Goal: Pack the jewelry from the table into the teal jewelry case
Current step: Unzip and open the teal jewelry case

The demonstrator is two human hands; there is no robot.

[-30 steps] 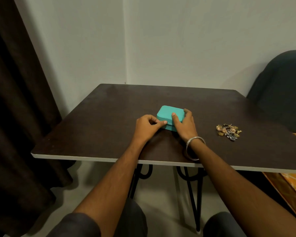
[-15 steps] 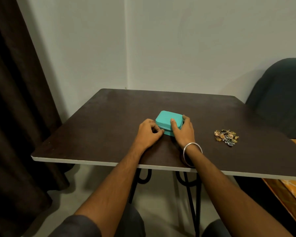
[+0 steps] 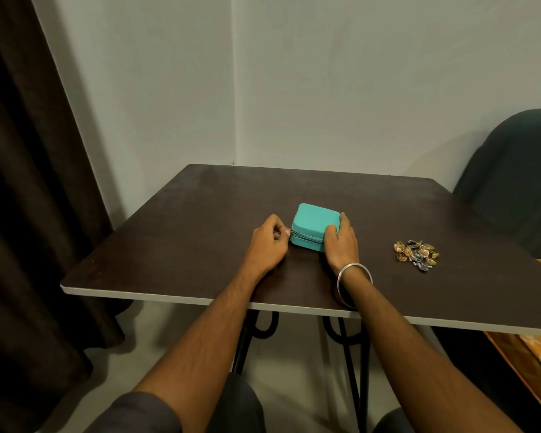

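**Case Still Zipped, Jewelry Waiting**

Left hand (image 3: 267, 242) is in tight at the near left corner of the case, fingers curled and thumb pinched against forefinger right at the zipper line; it looks like the zip pull is caught between them, though the pull itself is too small to make out. Right hand (image 3: 341, 240) is clamped over the right end of the small teal rectangular jewelry case with rounded corners (image 3: 313, 225), thumb on the lid, fingers wrapped round the far side, bracing it flat. A plain silver metal bangle (image 3: 353, 284) sits on that wrist.

The case lies closed near the middle of the dark brown wooden table (image 3: 185, 232), lid down, zipper seam showing along the front. Well apart to the right rests the little heap of gold and silver jewelry (image 3: 417, 255), untouched on the tabletop.

So, early going by my reading: opening is the step in hand. Nothing packed so far. Left to do: run the zipper round, lift the lid, carry the whole heap across, close up.
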